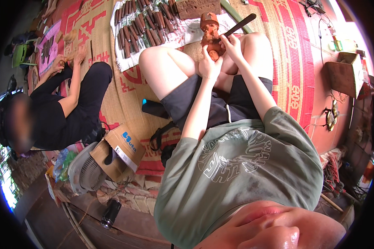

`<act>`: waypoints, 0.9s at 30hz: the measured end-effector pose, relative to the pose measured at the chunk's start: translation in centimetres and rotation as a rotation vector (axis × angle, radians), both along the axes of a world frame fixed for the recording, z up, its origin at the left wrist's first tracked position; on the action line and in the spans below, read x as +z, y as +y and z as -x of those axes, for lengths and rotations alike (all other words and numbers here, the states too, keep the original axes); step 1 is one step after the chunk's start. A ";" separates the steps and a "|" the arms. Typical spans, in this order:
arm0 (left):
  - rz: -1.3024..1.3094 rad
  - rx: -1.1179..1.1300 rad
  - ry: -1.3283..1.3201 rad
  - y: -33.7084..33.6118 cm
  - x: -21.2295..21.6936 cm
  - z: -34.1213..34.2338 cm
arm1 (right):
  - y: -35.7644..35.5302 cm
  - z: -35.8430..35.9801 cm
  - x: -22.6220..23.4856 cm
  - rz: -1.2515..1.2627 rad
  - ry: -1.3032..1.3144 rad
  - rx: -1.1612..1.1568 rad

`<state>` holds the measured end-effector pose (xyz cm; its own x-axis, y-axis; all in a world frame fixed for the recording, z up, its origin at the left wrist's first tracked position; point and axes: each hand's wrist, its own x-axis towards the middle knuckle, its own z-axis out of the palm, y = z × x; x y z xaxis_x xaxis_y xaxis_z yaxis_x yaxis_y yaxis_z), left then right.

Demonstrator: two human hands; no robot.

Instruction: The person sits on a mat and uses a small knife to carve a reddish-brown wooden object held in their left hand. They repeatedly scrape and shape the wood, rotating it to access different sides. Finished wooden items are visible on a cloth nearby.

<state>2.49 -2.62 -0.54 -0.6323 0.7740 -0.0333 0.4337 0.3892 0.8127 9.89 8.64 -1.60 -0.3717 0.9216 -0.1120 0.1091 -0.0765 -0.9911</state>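
At my left a co-worker (47,116) in dark clothes sits on the woven mat (122,97), and nearer to me a white cloth (126,64) carries rows of wooden-handled tools (141,25). Between my bent knees (154,59), my left hand (210,68) has its fingers closed around the lower part of the reddish-brown wood carving (210,36), and on its right side the fingers of my right hand (233,45) are grasping a long dark tool (240,25), whose lower end is near the wood.

I'm on a woven mat (126,97), tan with red patterned bands. Reddish tile floor (320,143) off to my right. Rough stonework (133,199) behind me, left side. Bright light through an opening (6,186) far left; glare upper right too.
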 end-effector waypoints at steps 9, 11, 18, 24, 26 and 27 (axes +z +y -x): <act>0.031 -0.031 0.045 0.0 0.3 -0.2 | 0.4 0.1 -0.9 -0.084 0.006 -0.043; 0.051 -0.038 0.050 0.0 0.3 -0.2 | 0.4 0.2 -0.9 -0.088 0.005 -0.050; 0.098 -0.059 0.057 0.2 0.5 -0.1 | 0.4 0.8 -1.1 -0.105 -0.049 -0.094; 0.082 -0.045 -0.001 0.1 1.0 0.0 | 0.6 1.0 -1.2 -0.068 -0.021 -0.093; 0.095 -0.039 0.010 0.2 0.9 0.0 | 0.7 1.0 -1.2 -0.044 -0.005 -0.077; 0.102 -0.036 0.015 0.2 0.9 0.0 | 0.8 1.0 -1.2 -0.039 -0.002 -0.074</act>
